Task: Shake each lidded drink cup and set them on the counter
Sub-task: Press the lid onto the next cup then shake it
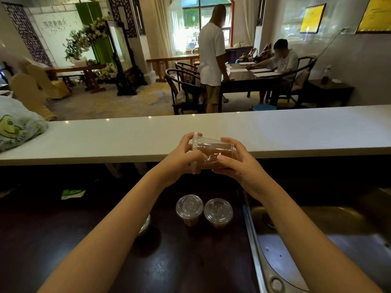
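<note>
At about ten o'clock we read white Chinese characters, "我愿意婚庆", on the white backdrop panel (55, 34), with a thin handwritten line beneath that we cannot make out. The yellow framed notices (312, 18) at two o'clock are too blurred for us to read.

White bench (275, 132) running left to right across the middle, far side toward the room. At its far left end, lying directly on top, a pale plastic bag (17, 125) with a green cartoon print. Nearer and lower, a dark wooden worktop (84, 240). Standing upright on it, side by side and just touching, two lidded cups (189, 209) (218, 212) of brown drink. Left of them, a third lid (145, 225), mostly hidden behind a forearm. Farther left, a green-and-white packet (73, 193). Set in at the right, a steel sink (317, 240).
</note>
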Available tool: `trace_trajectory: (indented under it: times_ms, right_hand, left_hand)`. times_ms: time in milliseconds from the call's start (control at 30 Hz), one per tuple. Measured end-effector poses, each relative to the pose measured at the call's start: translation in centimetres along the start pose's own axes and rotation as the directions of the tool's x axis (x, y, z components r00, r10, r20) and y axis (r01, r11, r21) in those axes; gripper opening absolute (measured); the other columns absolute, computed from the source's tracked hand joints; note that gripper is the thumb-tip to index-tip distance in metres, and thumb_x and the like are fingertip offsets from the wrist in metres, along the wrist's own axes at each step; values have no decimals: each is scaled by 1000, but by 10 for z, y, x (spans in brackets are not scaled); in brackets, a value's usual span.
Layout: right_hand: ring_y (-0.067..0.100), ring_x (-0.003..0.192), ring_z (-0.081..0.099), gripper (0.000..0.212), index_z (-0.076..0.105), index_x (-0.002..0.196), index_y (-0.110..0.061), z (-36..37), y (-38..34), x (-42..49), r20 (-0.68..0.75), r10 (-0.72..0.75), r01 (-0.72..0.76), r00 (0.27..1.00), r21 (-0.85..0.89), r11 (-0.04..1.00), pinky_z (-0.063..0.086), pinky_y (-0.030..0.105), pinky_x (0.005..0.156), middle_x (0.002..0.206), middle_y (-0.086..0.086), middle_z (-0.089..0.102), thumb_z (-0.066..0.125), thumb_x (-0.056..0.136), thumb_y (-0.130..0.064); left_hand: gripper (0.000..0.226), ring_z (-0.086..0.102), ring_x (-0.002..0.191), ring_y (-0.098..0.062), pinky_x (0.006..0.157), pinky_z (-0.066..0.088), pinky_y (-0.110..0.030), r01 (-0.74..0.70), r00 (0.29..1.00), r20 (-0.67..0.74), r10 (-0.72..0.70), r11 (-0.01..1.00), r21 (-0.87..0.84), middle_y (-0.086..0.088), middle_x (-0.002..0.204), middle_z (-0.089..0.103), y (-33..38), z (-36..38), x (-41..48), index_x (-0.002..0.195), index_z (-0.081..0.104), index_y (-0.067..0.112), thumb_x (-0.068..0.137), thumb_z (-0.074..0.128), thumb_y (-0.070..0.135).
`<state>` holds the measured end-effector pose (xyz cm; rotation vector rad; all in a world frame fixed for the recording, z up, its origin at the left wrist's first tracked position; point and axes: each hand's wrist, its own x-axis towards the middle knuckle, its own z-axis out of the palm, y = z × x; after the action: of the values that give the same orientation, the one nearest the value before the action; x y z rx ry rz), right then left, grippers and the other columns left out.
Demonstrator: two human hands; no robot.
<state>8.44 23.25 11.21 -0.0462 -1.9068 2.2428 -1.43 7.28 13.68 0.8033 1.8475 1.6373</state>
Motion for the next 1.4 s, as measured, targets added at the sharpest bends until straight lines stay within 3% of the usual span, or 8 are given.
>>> trace_trajectory:
  times_ms: [67,200,333,467,733,933,1100,1400]
  right_hand:
    - [23,116,58,55,43,135,-19,-1,7,3,16,24,-26,1000,148,989,50,37,96,130,9,55,63,84,-15]
    - [25,120,55,49,48,132,-8,5,18,7,29,-13,-2,999,457,889,44,36,104,132,15,55,57,85,-16]
    - [21,108,60,53,47,132,-1,13,9,18,-39,-58,69,998,551,831,51,28,93,120,15,60,57,82,-16]
    - [23,111,60,58,48,131,-1,14,-6,30,-91,-68,99,994,397,913,51,28,93,123,15,59,64,77,-17]
    - [21,118,51,54,50,126,-18,12,-49,71,-126,-70,43,990,-204,978,46,37,101,128,2,56,74,78,-23]
    - [17,109,51,58,48,129,-15,16,-78,95,-59,-152,114,987,-421,900,45,29,88,115,-2,56,74,78,-21]
    - [11,96,48,53,49,127,-12,20,-87,103,-19,-132,102,991,-529,842,41,14,64,108,-3,53,72,80,-21]
    - [14,100,47,52,51,126,-11,16,-83,115,-36,-95,57,995,-574,817,41,15,65,108,-1,53,72,80,-22]
  left_hand:
    - [73,55,108,-27,81,54,-45,-63,997,-52,65,997,49,-3,123,47,-2,3,0,133,31,31,68,62,20]
    - [72,57,107,-21,72,56,-25,-181,980,-72,184,982,49,-4,125,44,-6,10,-2,130,31,31,69,66,18]
    - [72,56,110,-23,84,56,-33,-174,978,-115,172,985,-13,-4,125,44,-9,9,2,126,30,32,68,72,23]
    - [73,53,118,-21,97,49,-36,-157,972,-162,172,982,101,-3,127,48,-12,-4,8,126,36,28,67,78,32]
    - [66,50,115,-12,83,42,-13,-186,956,-134,262,891,414,7,125,50,13,-31,33,135,42,24,78,75,25]
    - [73,48,124,-18,104,43,-36,-150,970,-127,206,924,352,1,136,51,27,-45,57,140,41,20,76,76,22]
    - [68,53,119,-22,103,45,-44,-109,984,-97,147,941,321,-4,129,57,26,-53,72,135,47,18,74,78,19]
    - [64,53,120,-23,104,43,-44,-63,993,-80,87,962,265,-6,128,57,19,-52,86,132,50,19,74,77,16]
